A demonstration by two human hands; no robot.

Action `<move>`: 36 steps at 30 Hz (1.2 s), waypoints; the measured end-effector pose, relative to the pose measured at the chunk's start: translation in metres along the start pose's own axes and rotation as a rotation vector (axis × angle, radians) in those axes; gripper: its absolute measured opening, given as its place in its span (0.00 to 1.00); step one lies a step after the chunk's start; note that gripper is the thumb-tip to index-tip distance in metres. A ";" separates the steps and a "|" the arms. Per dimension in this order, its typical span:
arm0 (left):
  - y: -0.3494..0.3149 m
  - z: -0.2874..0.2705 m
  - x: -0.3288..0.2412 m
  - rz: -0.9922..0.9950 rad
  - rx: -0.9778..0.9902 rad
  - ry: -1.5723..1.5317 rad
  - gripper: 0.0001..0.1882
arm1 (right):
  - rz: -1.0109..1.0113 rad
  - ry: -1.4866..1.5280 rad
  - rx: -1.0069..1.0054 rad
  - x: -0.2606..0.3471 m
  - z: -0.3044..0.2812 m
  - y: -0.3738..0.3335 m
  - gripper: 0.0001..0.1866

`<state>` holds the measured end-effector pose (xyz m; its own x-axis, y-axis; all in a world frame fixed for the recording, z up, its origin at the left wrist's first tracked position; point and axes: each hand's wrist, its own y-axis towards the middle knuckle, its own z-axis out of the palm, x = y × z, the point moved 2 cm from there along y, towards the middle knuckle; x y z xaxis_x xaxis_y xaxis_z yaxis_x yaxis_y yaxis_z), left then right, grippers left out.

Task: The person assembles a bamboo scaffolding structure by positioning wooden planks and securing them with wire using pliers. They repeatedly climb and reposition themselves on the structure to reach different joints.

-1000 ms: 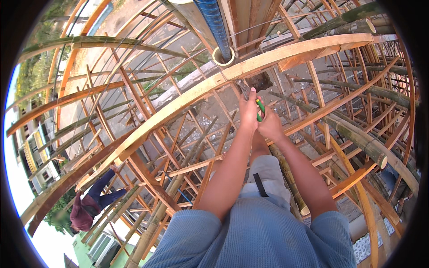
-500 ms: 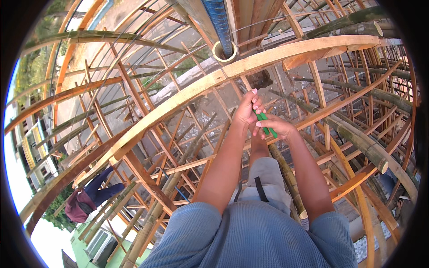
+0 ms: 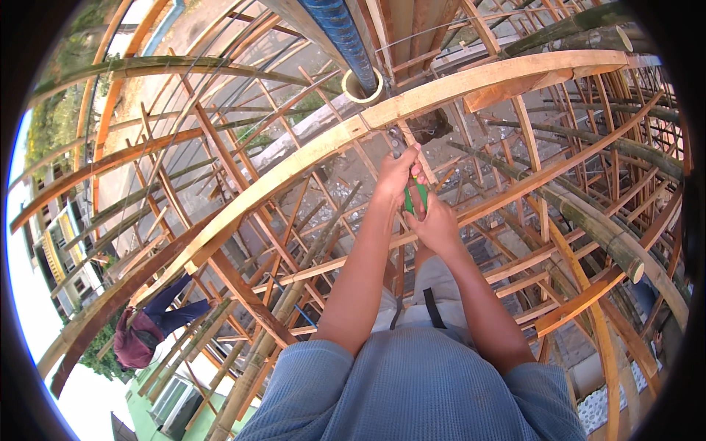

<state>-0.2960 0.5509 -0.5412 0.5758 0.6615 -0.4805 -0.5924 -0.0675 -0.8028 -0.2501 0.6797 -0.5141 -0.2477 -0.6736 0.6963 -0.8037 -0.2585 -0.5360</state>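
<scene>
My left hand [image 3: 397, 175] is closed around the upper part of green-handled pliers [image 3: 408, 201]. Below it, my right hand [image 3: 437, 222] grips the handles. The metal head of the pliers points away from me, just under a long pale timber beam [image 3: 309, 151]; whether the jaws touch anything is too small to tell. My fingers cover much of the tool. Beyond the beam stands a pipe [image 3: 363, 88] with a cream rim, and a blue ribbed tube [image 3: 340, 33] runs into its opening.
Wooden bars and bamboo poles [image 3: 596, 231] cross all around and beneath me, with ground visible far below through the gaps. Lower left, a person [image 3: 151, 323] in a maroon top and dark trousers is on the framework. A green building [image 3: 165, 404] stands beyond.
Both hands have shifted slightly left. The right hand has turned and now wraps the handles from the near side, and the metal head of the pliers has come into view past the left hand.
</scene>
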 end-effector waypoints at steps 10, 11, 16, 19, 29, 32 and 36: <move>0.003 0.000 0.020 -0.064 0.427 -0.405 0.16 | 0.315 0.767 0.372 -0.015 -0.016 0.006 0.32; -0.002 0.004 0.018 -0.050 0.308 -0.308 0.16 | 0.334 0.689 0.272 -0.011 -0.017 0.004 0.32; -0.015 0.010 0.008 0.065 -0.009 0.084 0.24 | 0.184 -0.047 -0.023 0.005 -0.006 -0.003 0.34; -0.004 -0.001 0.013 0.106 0.057 0.132 0.29 | 0.173 -0.095 -0.096 0.002 0.004 -0.004 0.35; 0.015 -0.020 0.037 0.126 0.416 -0.149 0.35 | 0.235 0.664 0.340 -0.023 0.002 0.016 0.17; -0.005 -0.029 0.026 0.203 0.382 -0.211 0.45 | 0.063 0.174 0.006 -0.014 0.017 0.009 0.16; -0.020 -0.059 -0.010 0.224 0.051 -0.256 0.42 | -0.019 -0.077 -0.161 -0.005 0.035 0.014 0.17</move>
<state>-0.2564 0.5014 -0.5417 0.2719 0.8007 -0.5339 -0.7196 -0.1991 -0.6652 -0.2415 0.6553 -0.5414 -0.1946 -0.7223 0.6637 -0.8857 -0.1615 -0.4354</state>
